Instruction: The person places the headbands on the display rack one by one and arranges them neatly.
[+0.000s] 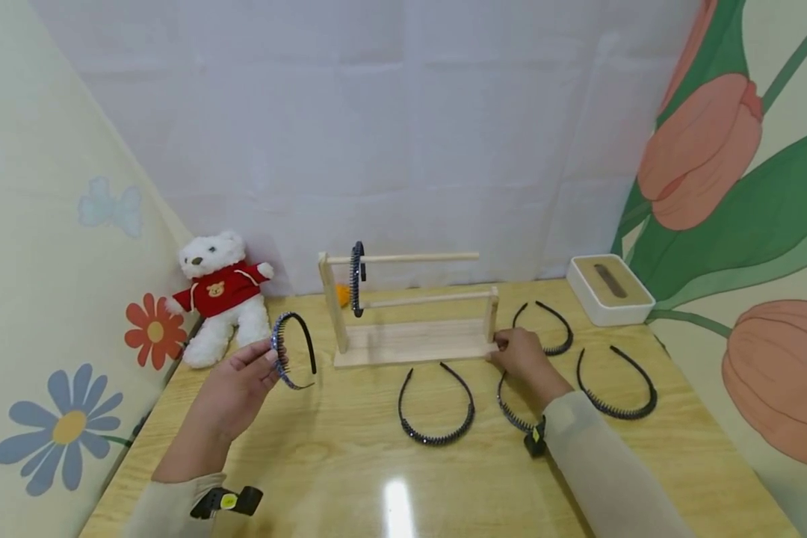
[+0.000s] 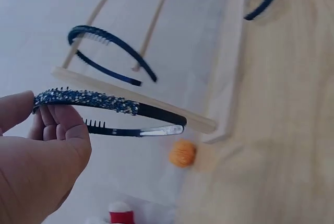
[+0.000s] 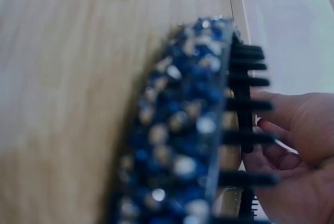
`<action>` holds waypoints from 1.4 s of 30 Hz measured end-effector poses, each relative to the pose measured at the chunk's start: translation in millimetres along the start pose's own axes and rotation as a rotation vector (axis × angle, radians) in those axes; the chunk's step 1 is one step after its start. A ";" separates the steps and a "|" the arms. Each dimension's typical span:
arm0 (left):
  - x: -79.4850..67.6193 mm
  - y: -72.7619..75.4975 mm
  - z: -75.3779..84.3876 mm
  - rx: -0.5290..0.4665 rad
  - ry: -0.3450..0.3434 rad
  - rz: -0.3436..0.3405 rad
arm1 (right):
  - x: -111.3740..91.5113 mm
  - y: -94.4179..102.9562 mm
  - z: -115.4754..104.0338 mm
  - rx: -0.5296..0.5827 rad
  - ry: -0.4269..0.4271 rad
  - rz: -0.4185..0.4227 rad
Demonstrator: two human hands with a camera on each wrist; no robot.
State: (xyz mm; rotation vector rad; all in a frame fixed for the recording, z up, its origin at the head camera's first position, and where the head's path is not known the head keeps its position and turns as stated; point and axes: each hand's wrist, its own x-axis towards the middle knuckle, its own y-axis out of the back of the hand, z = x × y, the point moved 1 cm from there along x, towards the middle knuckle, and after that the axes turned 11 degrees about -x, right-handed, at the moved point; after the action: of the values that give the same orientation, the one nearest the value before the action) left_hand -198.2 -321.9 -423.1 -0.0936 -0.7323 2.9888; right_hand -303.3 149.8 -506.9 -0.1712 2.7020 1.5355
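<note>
My left hand point(image 1: 238, 388) pinches a headband point(image 1: 279, 347) between thumb and fingers, holding it above the table left of the wooden rack point(image 1: 410, 342). Blue and silver sparkles cover that headband's band point(image 2: 86, 98), and small comb teeth line its inside. Another dark headband point(image 1: 355, 280) hangs over the rack's upper rod, near the left post. At the right end of the rack's base, my right hand point(image 1: 524, 360) grips the wood with curled fingers. A sparkly headband point(image 3: 180, 125) on the table looms large in the right wrist view, partly under my right forearm in the head view.
More headbands lie on the table: one in front of the rack point(image 1: 437, 439), others to the right point(image 1: 560, 347) point(image 1: 622, 411). A white teddy bear point(image 1: 218, 291) in red sits at left, an orange ball point(image 2: 182, 153) behind the rack, a white box point(image 1: 612, 291) at back right.
</note>
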 end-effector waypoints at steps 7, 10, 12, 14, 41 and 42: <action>11.1 -29.2 37.8 -0.221 -0.210 0.020 | 0.2 2.4 -0.4 -0.010 -0.001 -0.001; 14.9 -44.8 54.3 -0.311 -0.313 0.016 | -0.3 1.9 -0.1 -0.011 -0.005 -0.005; 18.9 -56.2 63.3 -0.368 -0.389 0.014 | -0.4 1.3 -0.3 -0.010 -0.004 -0.003; 23.6 -67.7 70.8 -0.392 -0.447 0.009 | -0.4 1.2 -0.1 -0.012 0.000 0.000; 65.6 -122.9 71.9 -0.152 -0.419 0.006 | 0.5 -0.9 -1.7 0.004 0.001 0.001; 67.0 -122.5 70.5 -0.131 -0.421 0.014 | 0.5 -0.7 -1.6 0.003 0.003 0.005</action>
State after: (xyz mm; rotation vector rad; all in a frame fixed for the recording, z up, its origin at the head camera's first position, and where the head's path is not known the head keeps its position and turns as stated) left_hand -264.4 -240.9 -306.9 0.5406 -0.9633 2.9996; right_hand -303.7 148.1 -506.7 -0.1672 2.7087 1.5333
